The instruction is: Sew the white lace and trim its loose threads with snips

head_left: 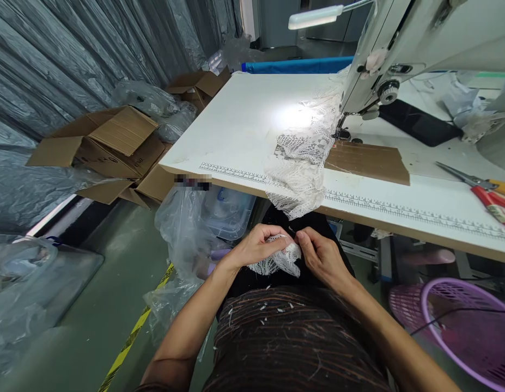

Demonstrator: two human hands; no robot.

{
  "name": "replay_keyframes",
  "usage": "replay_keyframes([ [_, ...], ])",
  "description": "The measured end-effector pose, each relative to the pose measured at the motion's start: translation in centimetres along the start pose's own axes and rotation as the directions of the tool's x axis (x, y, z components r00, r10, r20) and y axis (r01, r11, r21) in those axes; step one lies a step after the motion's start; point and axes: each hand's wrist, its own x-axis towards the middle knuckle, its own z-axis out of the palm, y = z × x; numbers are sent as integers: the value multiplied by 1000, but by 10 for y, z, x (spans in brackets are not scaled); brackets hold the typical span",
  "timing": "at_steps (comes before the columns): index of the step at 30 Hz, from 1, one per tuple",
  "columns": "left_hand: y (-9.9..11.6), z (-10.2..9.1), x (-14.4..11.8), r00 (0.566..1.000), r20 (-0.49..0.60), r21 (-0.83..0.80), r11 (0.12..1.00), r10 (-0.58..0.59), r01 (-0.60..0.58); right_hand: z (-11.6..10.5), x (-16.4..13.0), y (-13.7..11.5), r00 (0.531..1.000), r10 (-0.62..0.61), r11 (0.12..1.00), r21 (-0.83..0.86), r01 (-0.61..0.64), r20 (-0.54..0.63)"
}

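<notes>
Some lace is lying over your lap, running roughly left-right | your left hand, nearer, is pinching it | your right hand, just rightward, is pressing fingertips together, hold unclear

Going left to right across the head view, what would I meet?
Open cardboard box → left hand with white lace at its fingers → right hand → scissors on the table.
</notes>
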Motion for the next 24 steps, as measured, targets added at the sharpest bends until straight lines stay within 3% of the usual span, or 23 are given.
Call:
replay_keyframes([
  [3,-3,3,-4,998,54,3,1000,23,-23,2,-8,2,993,47,968,240,-72,109],
  [6,-13,-5,-3,992,100,25,996,82,-85,-1,-20,7,960,132,894,389,-224,249],
  [9,-32,-22,8,991,-57,160,981,121,-110,-15,-33,15,920,255,813,448,-371,298],
  [12,-56,-33,22,965,-236,359,933,116,-24,-33,-40,26,910,363,747,521,-412,199],
  [14,-70,-32,31,971,-209,461,887,112,-3,-39,-39,33,915,389,739,557,-379,106],
  [17,-83,-22,36,983,-111,597,801,143,-49,-37,-30,43,934,358,798,526,-294,-20],
  [20,-80,-15,33,980,-64,628,771,190,-108,-24,-16,52,936,333,856,452,-251,-111],
  [24,-53,-11,16,992,17,453,884,123,-117,-5,-1,57,948,298,871,438,-223,-109],
])
